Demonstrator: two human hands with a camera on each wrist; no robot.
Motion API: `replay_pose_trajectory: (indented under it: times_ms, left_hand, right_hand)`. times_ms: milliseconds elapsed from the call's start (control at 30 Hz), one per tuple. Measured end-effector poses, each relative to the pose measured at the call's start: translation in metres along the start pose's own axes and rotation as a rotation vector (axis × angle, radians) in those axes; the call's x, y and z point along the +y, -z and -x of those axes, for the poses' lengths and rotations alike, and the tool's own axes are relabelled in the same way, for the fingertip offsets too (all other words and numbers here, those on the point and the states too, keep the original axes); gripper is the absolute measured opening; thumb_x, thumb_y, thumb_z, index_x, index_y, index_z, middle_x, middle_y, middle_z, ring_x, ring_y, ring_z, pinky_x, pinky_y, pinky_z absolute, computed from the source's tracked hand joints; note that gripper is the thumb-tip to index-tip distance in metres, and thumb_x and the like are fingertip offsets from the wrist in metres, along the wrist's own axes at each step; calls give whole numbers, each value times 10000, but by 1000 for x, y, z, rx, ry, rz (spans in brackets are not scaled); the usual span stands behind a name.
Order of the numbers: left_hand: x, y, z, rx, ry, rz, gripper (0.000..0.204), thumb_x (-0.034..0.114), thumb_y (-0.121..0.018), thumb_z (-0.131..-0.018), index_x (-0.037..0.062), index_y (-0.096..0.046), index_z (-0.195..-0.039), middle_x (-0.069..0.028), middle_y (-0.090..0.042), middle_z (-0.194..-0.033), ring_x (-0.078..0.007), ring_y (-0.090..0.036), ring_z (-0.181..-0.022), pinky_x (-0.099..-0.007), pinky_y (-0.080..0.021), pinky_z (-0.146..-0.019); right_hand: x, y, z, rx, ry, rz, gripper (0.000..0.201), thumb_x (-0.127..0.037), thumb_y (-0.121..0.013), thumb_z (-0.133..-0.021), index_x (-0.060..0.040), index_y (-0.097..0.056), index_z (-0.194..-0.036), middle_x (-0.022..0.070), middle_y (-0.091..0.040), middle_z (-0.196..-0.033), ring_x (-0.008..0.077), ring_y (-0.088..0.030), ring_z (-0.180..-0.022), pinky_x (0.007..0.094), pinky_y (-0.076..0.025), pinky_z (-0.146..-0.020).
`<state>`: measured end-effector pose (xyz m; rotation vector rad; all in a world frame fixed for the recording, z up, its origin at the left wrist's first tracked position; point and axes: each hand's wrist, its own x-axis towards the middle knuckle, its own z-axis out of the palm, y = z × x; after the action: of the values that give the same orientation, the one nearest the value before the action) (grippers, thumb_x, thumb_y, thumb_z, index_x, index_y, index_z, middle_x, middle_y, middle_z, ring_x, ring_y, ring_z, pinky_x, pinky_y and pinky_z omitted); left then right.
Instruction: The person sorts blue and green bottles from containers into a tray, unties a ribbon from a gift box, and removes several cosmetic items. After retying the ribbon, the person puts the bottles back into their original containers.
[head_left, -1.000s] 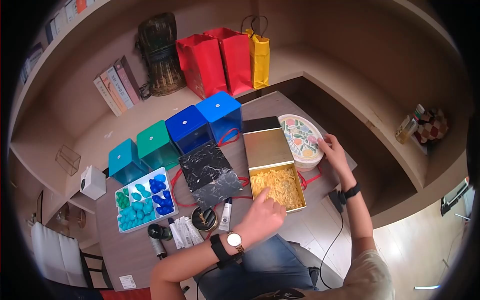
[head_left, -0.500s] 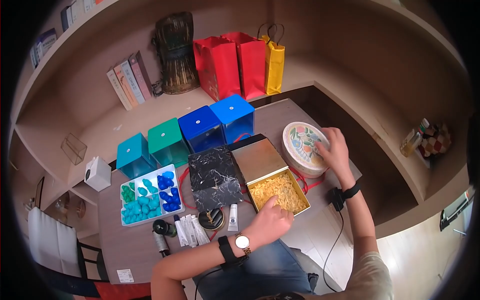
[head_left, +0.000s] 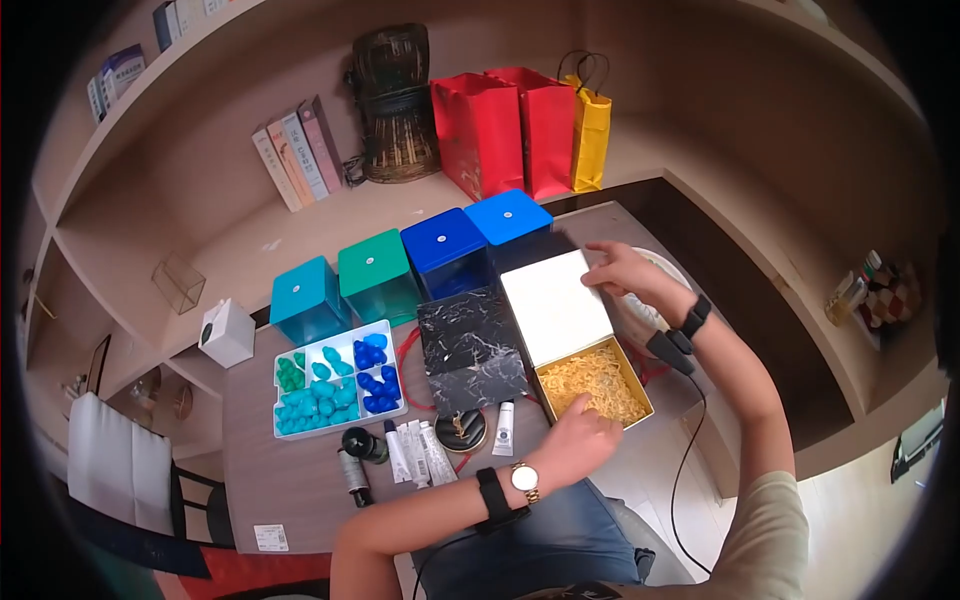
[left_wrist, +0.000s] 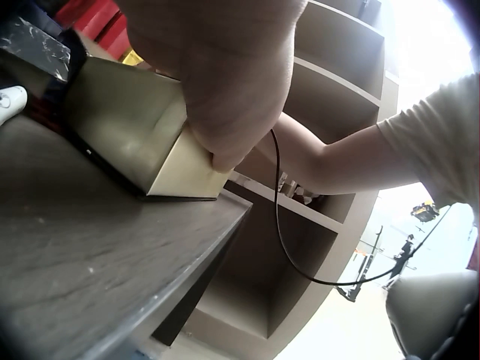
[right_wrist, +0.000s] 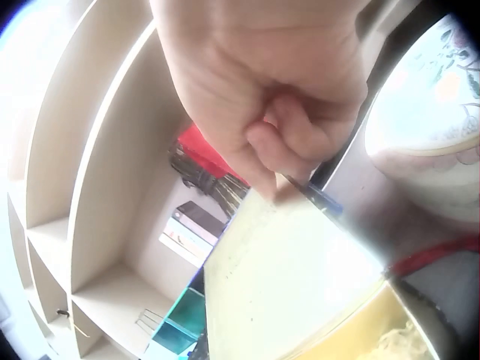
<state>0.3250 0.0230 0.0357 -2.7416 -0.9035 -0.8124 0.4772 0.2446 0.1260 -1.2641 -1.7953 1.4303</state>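
A gold box [left_wrist: 124, 124] stands at the table's front edge, its lid [head_left: 557, 310] swung back and its inside filled with yellow paper shreds [head_left: 605, 380]. At the box's near side my left hand [head_left: 580, 442] grips the wall, with the index finger reaching over the shreds. My right hand [head_left: 640, 277] pinches the lid's far right corner, its fingers curled at the edge in the right wrist view. The lid's inner face shines white. Beneath my right forearm sits a round floral box [right_wrist: 420, 112], partly hidden in the head view.
A black marbled box [head_left: 460, 330] lies left of the gold box. Tubes [head_left: 415, 450], a round dark tin [head_left: 461, 430] and a white tray [head_left: 290, 432] of coloured pieces stand farther left. Several blue and green boxes [head_left: 375, 275] line the back. A cable [left_wrist: 279, 217] hangs off my right wrist.
My right hand has left the round floral box and moved left onto the gold box's lid, whose inner face has turned from gold to bright white. My left hand stays at the gold box.
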Motion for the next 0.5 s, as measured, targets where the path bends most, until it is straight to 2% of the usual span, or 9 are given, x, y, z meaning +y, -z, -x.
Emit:
replay_pose_trajectory:
  times_ms: [67, 100, 200, 233, 333, 400, 433, 467, 500]
  left_hand:
    - [2, 4, -3, -25, -5, -50, 19, 110, -628, -769, 100, -619, -756, -36, -590, -632, -216, -638, -677, -439, -474, -982]
    - [2, 5, -4, -18, 6, -81, 21, 110, -630, -764, 98, -624, -748, -38, -593, -628, -216, -639, -673, -443, -474, -984]
    - [-7, 9, -9, -7, 42, -168, 31, 111, -633, -754, 96, -635, -728, -42, -602, -620, -219, -640, -662, -456, -475, -985]
    - [-15, 10, -12, -7, 57, -198, 35, 111, -633, -754, 96, -638, -722, -43, -607, -619, -221, -640, -659, -461, -475, -984]
    - [-34, 22, -25, -47, 117, -277, 35, 107, -636, -753, 86, -654, -732, -55, -634, -652, -232, -652, -700, -489, -472, -991]
    - [-41, 29, -29, -21, 156, -329, 37, 104, -634, -750, 78, -657, -738, -64, -646, -678, -236, -660, -734, -497, -470, -996]
    - [-39, 36, -29, -69, 212, -282, 92, 113, -670, -762, 62, -672, -840, -78, -682, -827, -237, -661, -863, -497, -453, -1027]
    - [-37, 44, -28, -66, 238, -252, 152, 133, -690, -769, 59, -675, -900, -88, -680, -897, -245, -648, -931, -502, -445, -1037]
    - [-36, 54, -26, -64, 265, -223, 212, 154, -710, -776, 55, -677, -961, -98, -678, -967, -254, -635, -999, -507, -436, -1046]
  right_hand:
    - [-6, 7, 13, -63, 89, -91, 674, -165, -768, -879, 46, -487, -1455, -31, -564, -728, 52, -422, -525, 251, -334, -475]
    - [-16, 8, 24, -109, 85, -46, 383, -197, -745, -918, 7, -658, -1230, -37, -595, -727, 41, -478, -540, 232, -367, -496]
    - [-27, 0, 40, -45, 210, -31, 232, -213, -736, -930, -26, -702, -1063, -22, -644, -752, 44, -562, -584, 219, -404, -519]
    - [-26, 5, 33, -45, 242, 32, 219, -203, -720, -937, -30, -705, -1070, 3, -689, -808, 61, -636, -645, 218, -453, -556]
    - [-32, 0, 10, 45, 275, -36, 203, -198, -691, -949, -31, -701, -1063, 19, -700, -835, 80, -656, -665, 234, -482, -576]
    - [-37, -1, -13, 88, 204, 12, 205, -194, -646, -967, -27, -694, -1076, 49, -711, -869, 108, -690, -677, 249, -522, -594]
    - [-35, -2, -29, 118, 155, 33, 209, -194, -643, -969, -25, -692, -1082, 55, -712, -875, 114, -697, -676, 252, -529, -596]
    - [-31, -4, -44, 149, 108, 53, 214, -194, -639, -971, -22, -690, -1088, 61, -714, -881, 120, -704, -675, 256, -536, -599]
    - [-25, -4, -57, 175, 91, 69, 312, -188, -655, -965, 10, -650, -1205, 93, -716, -949, 147, -722, -673, 278, -565, -609]
